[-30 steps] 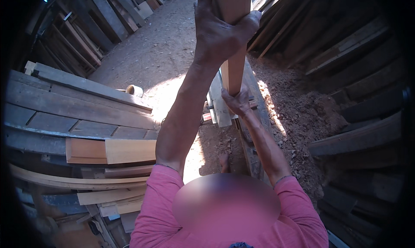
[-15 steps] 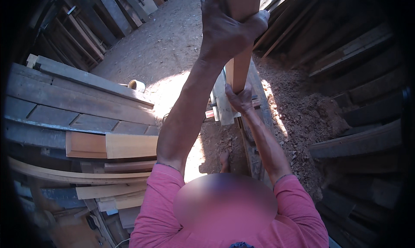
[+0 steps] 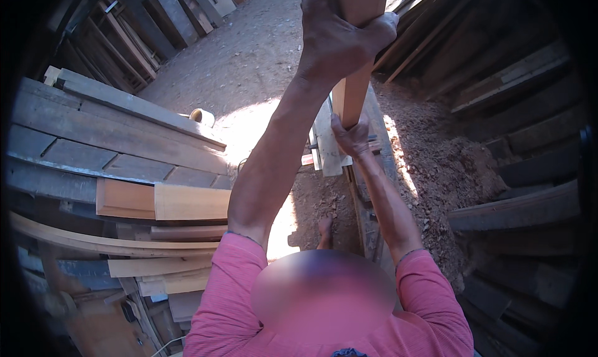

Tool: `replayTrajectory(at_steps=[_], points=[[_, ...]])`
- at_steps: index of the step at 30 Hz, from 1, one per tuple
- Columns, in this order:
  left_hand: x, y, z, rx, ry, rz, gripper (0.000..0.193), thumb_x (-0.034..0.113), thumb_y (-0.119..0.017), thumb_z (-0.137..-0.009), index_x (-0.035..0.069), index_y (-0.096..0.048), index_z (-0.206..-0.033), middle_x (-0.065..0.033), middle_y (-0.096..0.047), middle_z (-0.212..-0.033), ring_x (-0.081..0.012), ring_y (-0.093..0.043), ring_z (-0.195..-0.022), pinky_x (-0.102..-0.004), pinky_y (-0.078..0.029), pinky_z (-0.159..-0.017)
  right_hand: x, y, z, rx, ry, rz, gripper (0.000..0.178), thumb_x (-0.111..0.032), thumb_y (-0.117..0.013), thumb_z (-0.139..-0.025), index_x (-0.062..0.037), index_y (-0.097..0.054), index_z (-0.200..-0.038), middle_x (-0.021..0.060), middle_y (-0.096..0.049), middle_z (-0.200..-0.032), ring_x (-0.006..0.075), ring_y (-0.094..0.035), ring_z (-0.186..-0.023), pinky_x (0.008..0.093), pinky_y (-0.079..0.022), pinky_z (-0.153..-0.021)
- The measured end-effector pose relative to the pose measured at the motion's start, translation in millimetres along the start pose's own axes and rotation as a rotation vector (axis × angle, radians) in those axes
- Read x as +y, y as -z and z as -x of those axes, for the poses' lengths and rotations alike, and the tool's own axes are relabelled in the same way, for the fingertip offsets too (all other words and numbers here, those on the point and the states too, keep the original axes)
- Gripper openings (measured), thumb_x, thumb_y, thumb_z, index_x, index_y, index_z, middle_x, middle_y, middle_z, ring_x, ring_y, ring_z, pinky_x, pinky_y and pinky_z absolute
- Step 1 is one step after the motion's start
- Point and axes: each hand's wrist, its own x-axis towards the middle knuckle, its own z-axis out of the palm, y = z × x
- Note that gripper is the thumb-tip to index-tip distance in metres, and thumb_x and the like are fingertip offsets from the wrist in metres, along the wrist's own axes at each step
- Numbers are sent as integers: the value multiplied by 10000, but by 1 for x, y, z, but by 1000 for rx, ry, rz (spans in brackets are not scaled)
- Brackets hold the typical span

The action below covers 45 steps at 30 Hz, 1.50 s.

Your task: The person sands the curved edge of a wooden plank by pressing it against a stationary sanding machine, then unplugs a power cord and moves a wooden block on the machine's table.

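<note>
"Grey boards [image 3: 118,139] fill the left side; what comes next in size?"

"The long timber bench [image 3: 385,161], running away from the person."

"And the squared wooden beam [image 3: 351,98]?"

"Over the bench, in line with its length, broadening toward the top of the view and running out of it."

"How is it gripped?"

"The left hand [image 3: 342,46] is clamped around it high up, thumb at the right; the beam passes through, showing above and below. The right hand [image 3: 354,138] is wrapped on its lower end. Whether that end touches the bench, I can't tell."

"Anything smaller?"

"A pale hollow ring [image 3: 202,117], beside the boards' far edge."
</note>
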Motion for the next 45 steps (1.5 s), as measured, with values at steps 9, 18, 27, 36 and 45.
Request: replayTrajectory(at_steps=[9, 18, 27, 36, 45], points=[[-2, 0, -5, 1, -66, -6, 1040, -40, -642, -767, 24, -71, -1634, -176, -500, -1436, -229, -597, -1212, -318, -565, -933, 9, -4, -3, -15, 20, 26, 199, -132, -741, -801, -5, -648, -922, 184, -644, -839, 360, -669, -723, 445, -535, -668], [-4, 4, -7, -5, -54, 15, 1035, -38, -661, -769, 34, -98, -1634, -182, -483, -1455, -250, -569, -1264, -349, -545, -995, 8, -7, -8, -2, 8, 4, 237, -140, -736, -798, -2, -658, -974, 182, -659, -884, 361, -676, -789, 440, -548, -726], [-11, 7, -13, -5, -86, -31, 1016, -32, -630, -754, 57, -131, -1635, -175, -488, -1449, -256, -556, -1284, -374, -521, -1032, 11, -9, -12, -16, 2, -6, 276, -145, -728, -806, 0, -669, -1034, 191, -665, -920, 356, -682, -838, 434, -552, -767], [-9, 11, -14, -31, -49, 42, 1032, -38, -625, -744, 57, -115, -1636, -162, -559, -1375, -242, -614, -1210, -361, -539, -1000, 15, -11, -16, -29, 29, 7, 296, -143, -728, -808, 10, -666, -1054, 192, -672, -970, 358, -679, -897, 435, -545, -825], [-18, 14, -18, -26, -108, 23, 1030, -18, -639, -752, 41, -110, -1634, -159, -566, -1356, -223, -617, -1182, -348, -536, -991, 14, -13, -19, -17, 38, -20, 352, -131, -735, -806, 27, -655, -1109, 202, -679, -1007, 364, -687, -920, 436, -545, -842]])
